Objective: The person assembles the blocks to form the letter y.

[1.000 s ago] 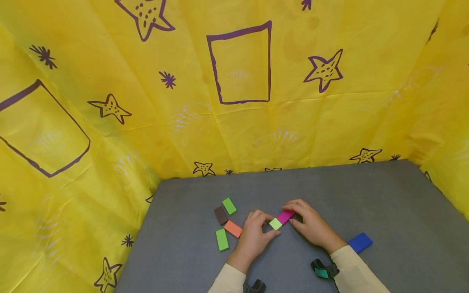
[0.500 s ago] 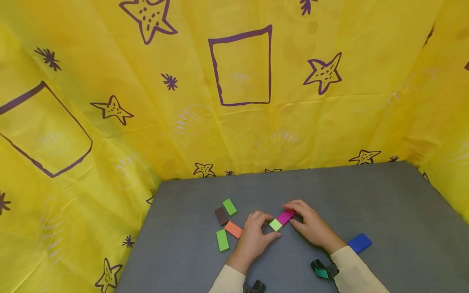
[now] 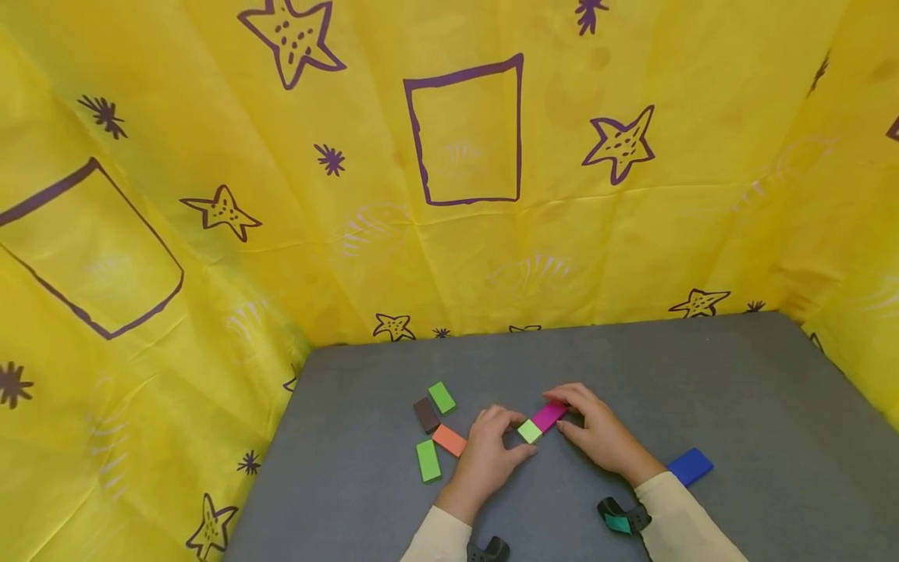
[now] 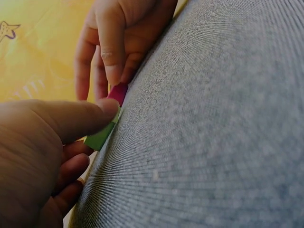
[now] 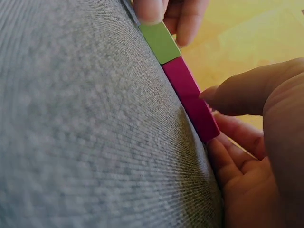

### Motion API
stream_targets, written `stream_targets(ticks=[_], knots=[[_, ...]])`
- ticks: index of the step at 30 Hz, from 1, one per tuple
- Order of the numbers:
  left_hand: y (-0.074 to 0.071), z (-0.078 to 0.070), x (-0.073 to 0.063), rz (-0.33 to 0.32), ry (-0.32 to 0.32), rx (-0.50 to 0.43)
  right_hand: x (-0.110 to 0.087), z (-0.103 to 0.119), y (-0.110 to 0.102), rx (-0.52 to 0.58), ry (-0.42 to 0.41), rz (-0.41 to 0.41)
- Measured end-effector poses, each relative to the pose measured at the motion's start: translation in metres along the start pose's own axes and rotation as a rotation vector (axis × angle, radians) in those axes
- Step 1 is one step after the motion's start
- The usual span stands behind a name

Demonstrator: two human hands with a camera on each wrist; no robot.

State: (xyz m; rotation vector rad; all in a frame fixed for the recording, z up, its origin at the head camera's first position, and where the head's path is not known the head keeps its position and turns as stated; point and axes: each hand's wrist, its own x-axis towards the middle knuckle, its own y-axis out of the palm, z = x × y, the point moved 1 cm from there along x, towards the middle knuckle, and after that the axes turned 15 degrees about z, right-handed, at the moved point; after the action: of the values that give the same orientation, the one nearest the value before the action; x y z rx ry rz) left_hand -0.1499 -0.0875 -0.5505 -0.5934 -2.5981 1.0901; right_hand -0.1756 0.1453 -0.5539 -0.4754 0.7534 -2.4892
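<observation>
Two blocks lie end to end on the grey table: a light green block (image 3: 530, 432) and a magenta block (image 3: 550, 417). My left hand (image 3: 483, 457) pinches the green one between thumb and fingers. From the other side, my right hand (image 3: 597, 437) holds the magenta one, thumb on its near side. In the right wrist view, the ends of the green block (image 5: 161, 43) and magenta block (image 5: 190, 97) meet in a straight line. My left thumb partly covers the green block (image 4: 99, 138) in the left wrist view.
Left of my left hand lie an orange block (image 3: 449, 441), a dark brown block (image 3: 426, 415) and two green blocks, one farther back (image 3: 442, 398) and one nearer (image 3: 428, 460). A blue block (image 3: 691, 467) sits beside my right forearm. Yellow cloth (image 3: 463, 257) walls the table.
The head view has shifted slightly. Both hands and the blocks keep the same places on the table.
</observation>
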Motion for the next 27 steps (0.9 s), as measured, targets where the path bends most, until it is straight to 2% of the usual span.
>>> stream_targets(ticks=[5, 9, 17, 22, 27], knots=[[-0.003, -0.004, -0.001, 0.016, 0.029, 0.008, -0.002, 0.003, -0.005, 0.001, -0.018, -0.028], [-0.01, -0.011, -0.002, 0.06, 0.046, 0.044, -0.005, 0.009, -0.015, -0.018, -0.034, -0.074], [-0.013, -0.017, -0.008, 0.287, 0.069, 0.246, -0.02, 0.018, -0.043, -0.052, -0.003, -0.127], [-0.01, -0.019, -0.014, 0.385, 0.079, 0.326, -0.031, 0.027, -0.058, -0.105, 0.014, -0.162], [-0.006, -0.021, -0.017, 0.452, 0.072, 0.368, -0.044, 0.038, -0.071, -0.113, 0.013, -0.19]])
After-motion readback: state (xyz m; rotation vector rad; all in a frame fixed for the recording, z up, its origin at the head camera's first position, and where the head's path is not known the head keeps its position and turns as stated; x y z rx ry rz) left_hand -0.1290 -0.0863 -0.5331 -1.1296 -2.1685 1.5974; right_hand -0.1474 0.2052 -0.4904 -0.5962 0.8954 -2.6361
